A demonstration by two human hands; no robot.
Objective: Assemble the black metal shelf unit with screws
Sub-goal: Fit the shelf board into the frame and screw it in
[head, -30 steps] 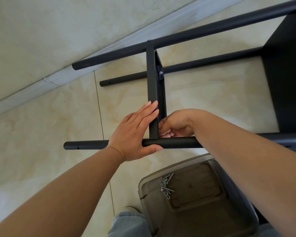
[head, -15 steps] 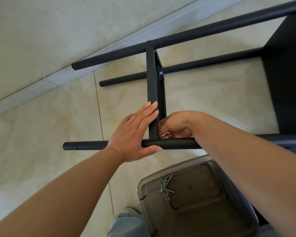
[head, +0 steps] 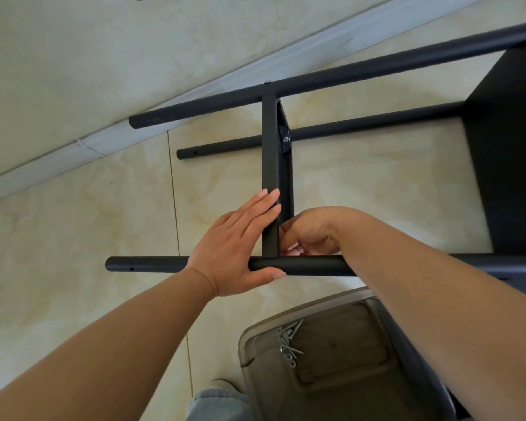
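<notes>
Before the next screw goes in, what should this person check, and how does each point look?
1. Left hand steadies the shelf panel and near tube: ok.
2. Panel meets the near tube squarely: ok.
3. Screw under the right hand, seated in its hole: cannot tell, fingers hide it.
4. Spare screws in the clear tray, close by: ok.
5. Far joint's bolt fitted: ok.

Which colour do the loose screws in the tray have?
Silver-grey, bare metal. The screws lie in a translucent grey tray, seen in the head view.
</notes>
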